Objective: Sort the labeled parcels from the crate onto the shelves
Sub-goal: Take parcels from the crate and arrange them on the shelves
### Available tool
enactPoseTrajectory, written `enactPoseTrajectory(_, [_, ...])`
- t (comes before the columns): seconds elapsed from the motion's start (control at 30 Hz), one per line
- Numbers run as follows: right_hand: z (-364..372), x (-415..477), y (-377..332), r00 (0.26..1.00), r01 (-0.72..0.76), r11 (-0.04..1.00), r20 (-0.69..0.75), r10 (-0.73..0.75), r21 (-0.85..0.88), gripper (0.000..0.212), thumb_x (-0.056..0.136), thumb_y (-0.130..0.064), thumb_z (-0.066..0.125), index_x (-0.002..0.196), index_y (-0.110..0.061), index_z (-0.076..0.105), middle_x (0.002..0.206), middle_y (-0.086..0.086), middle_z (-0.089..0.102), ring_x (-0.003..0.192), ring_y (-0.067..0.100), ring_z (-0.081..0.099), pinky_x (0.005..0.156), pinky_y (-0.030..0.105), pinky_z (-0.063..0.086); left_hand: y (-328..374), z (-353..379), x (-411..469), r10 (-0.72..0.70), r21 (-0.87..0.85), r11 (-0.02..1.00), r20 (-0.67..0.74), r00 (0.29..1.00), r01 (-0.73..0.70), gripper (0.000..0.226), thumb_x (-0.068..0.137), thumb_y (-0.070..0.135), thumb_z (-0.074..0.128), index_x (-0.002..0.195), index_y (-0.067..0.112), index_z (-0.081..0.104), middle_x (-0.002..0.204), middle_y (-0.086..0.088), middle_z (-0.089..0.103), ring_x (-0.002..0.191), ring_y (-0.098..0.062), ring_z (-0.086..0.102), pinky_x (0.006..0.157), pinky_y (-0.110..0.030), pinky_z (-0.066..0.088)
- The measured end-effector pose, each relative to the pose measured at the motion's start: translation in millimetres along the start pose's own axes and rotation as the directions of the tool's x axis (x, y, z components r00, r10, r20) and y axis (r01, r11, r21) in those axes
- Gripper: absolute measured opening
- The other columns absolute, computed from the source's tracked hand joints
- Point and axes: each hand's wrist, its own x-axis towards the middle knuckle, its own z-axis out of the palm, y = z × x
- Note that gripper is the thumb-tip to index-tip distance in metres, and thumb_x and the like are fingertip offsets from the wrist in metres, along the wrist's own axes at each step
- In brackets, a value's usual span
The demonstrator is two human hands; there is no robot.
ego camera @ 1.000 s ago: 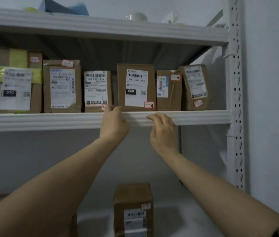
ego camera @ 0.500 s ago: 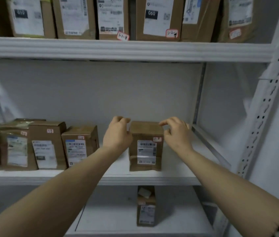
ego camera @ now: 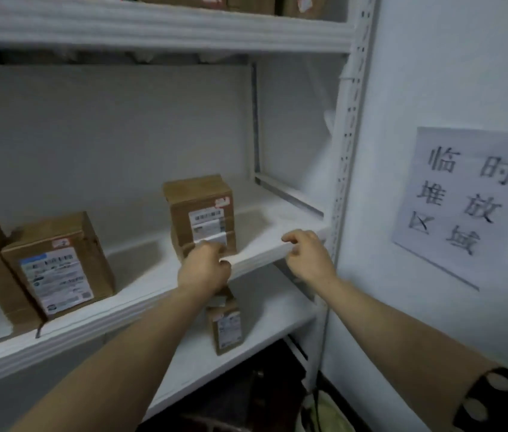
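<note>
A brown cardboard parcel [ego camera: 198, 210] with a white printed label and a small red-and-white sticker at its upper right corner is standing upright near the front edge of the middle shelf [ego camera: 262, 232], right of centre. My left hand [ego camera: 204, 271] is hovering with curled fingers in front of its base, and I cannot tell whether it is gripping the box. My right hand [ego camera: 307, 255] is hanging loosely curled, holding nothing, at the front edge near the right corner, where bare shelf is lying open up to the post [ego camera: 344, 182].
</note>
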Motion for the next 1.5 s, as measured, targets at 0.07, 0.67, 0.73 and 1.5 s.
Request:
enactPoseTrajectory(0.07, [0.0, -31.8, 8.4, 0.991, -0.131, 0.991, 0.023, 0.132, -0.031, 0.037, 0.086, -0.009, 0.052, 0.122, -0.017, 0.057, 0.129, 0.01, 0.048, 0.112, 0.029, 0.056, 0.098, 0.036, 0.044, 3.2, 9.0, -9.1, 0.054, 0.003, 0.999, 0.136, 0.989, -0.054, 0.031, 0.088, 0.015, 0.054, 0.117, 0.015, 0.064, 0.12, -0.007, 0.063, 0.106, -0.027, 0.059, 0.086, -0.031, 0.048])
enactPoseTrajectory(0.67, [-80.2, -502.6, 99.8, 0.567, -0.815, 0.577, -0.128, 0.814, 0.057, 0.026, 0.09, -0.014, 0.051, 0.11, -0.021, 0.066, 0.117, -0.002, 0.064, 0.11, 0.016, 0.058, 0.098, 0.035, 0.047, 162.0, 119.6, -342.0, 0.665, -0.242, 0.664, 0.624, 0.41, -0.708, 0.042, 0.092, 0.022, 0.051, 0.133, 0.014, 0.052, 0.133, -0.005, 0.054, 0.121, -0.022, 0.051, 0.092, -0.03, 0.043])
enactPoseTrajectory(0.73, [-95.3, -585.6, 94.3, 0.469, -0.866, 0.488, -0.156, 0.869, 0.11, 0.025, 0.091, -0.016, 0.051, 0.108, -0.023, 0.067, 0.115, -0.003, 0.064, 0.111, 0.015, 0.058, 0.098, 0.033, 0.047, 179.5, 118.1, -414.8, 0.717, -0.315, 0.583, 0.633, 0.292, -0.749, 0.04, 0.092, 0.021, 0.052, 0.131, 0.015, 0.054, 0.129, -0.005, 0.056, 0.116, -0.022, 0.054, 0.091, -0.03, 0.045])
enactPoseTrajectory(1.5, [-152.7, -1183.0, -42.8, -0.525, -0.67, -0.006, -0.468, 0.711, 0.742, 0.019, 0.095, -0.008, 0.044, 0.1, -0.016, 0.061, 0.092, 0.002, 0.059, 0.079, 0.019, 0.056, 0.069, 0.028, 0.045, 287.3, 45.9, -1030.8, 0.718, -0.724, -0.164, 0.378, -0.584, -0.67, 0.034, 0.093, 0.019, 0.052, 0.125, 0.019, 0.06, 0.119, 0.001, 0.063, 0.105, -0.018, 0.06, 0.085, -0.033, 0.053])
